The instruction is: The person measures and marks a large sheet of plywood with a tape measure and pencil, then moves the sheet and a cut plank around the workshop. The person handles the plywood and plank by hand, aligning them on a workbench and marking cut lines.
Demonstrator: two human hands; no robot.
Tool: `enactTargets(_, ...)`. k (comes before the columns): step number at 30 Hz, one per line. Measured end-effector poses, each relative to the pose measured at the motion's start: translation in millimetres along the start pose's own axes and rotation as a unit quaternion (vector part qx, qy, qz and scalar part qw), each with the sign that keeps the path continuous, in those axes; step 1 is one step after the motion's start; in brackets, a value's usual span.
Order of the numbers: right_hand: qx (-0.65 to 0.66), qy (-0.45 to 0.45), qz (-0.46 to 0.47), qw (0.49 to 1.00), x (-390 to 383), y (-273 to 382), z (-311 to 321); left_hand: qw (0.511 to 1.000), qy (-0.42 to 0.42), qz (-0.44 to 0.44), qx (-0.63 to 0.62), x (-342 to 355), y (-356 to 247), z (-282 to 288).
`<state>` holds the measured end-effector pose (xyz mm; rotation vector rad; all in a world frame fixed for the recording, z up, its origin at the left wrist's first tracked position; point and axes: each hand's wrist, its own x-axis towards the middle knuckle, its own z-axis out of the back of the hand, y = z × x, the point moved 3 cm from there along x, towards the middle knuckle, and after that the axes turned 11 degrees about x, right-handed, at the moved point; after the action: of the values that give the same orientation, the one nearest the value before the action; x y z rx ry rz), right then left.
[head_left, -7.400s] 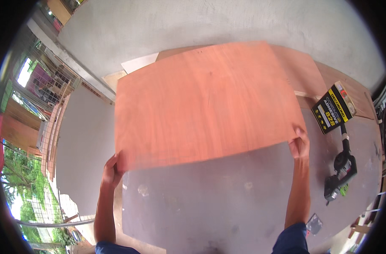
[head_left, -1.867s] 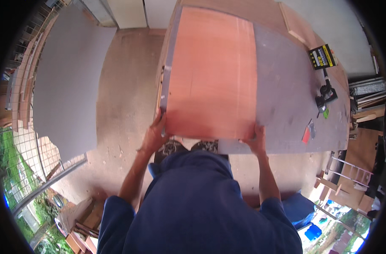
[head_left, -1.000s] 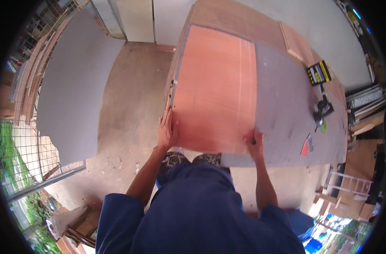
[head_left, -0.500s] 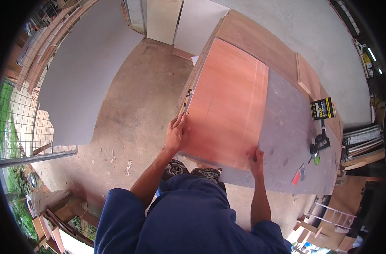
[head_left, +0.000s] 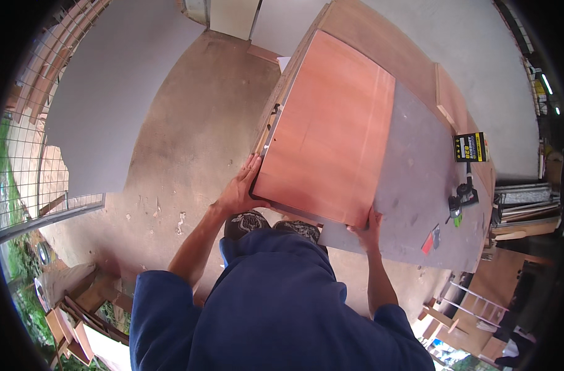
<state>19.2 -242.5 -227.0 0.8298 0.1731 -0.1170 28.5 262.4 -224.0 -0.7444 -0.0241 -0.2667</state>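
**Gripping a reddish plywood sheet at its near corners**

Holding the near edge, both hands sit just above the person's blue sleeves and dark shoes. At about 9 o'clock of the sheet's near end, the left hand (head_left: 237, 195) wraps the left corner, thumb on top and fingers (head_left: 254, 166) curled along the side edge, closed on the board. At about 5 o'clock, the right hand (head_left: 368, 227) clasps the right near corner, its fingers tucked under the edge so that only the thumb and knuckles show; it too is closed on the board.

The plywood sheet (head_left: 328, 130) lies flat, running away toward 12 o'clock, covering the left part of the grey worktop (head_left: 411, 185), its near edge overhanging slightly.

Farther out at 3 o'clock of the sheet, well apart from it, a power tool (head_left: 462, 196) rests on the worktop, with a small red object (head_left: 428, 243) nearer and a black-and-yellow box (head_left: 470, 147) beyond. To the left, the concrete floor (head_left: 189, 123) spreads toward a large grey panel (head_left: 109, 93).
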Motion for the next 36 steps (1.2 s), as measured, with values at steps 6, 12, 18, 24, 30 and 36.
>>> enactTargets(6, 0.007, 0.000, 0.001, 1.000, 1, 1, 0, 1.000, 0.010, 0.003, -0.013, 6, 8, -4)
enactTargets(12, 0.010, -0.026, 0.025, 0.999, 4, -5, -5, 0.999, 0.022, 0.022, -0.028, 6, 9, 1)
enactTargets(18, -0.020, 0.005, -0.013, 1.000, 9, -1, -3, 0.999, 0.018, 0.027, -0.025, 8, 9, -2)
enactTargets(24, -0.005, 0.012, -0.050, 0.999, 17, 15, 2, 0.999, 0.008, 0.034, 0.003, 8, 5, -3)
enactTargets(30, -0.019, -0.005, -0.061, 0.998, 11, 22, -7, 0.998, 0.018, 0.059, -0.017, 8, 10, 1)
enactTargets(36, 0.007, 0.009, -0.073, 0.997, 13, 16, -8, 0.997, 0.002, 0.074, -0.024, 8, 16, -5)
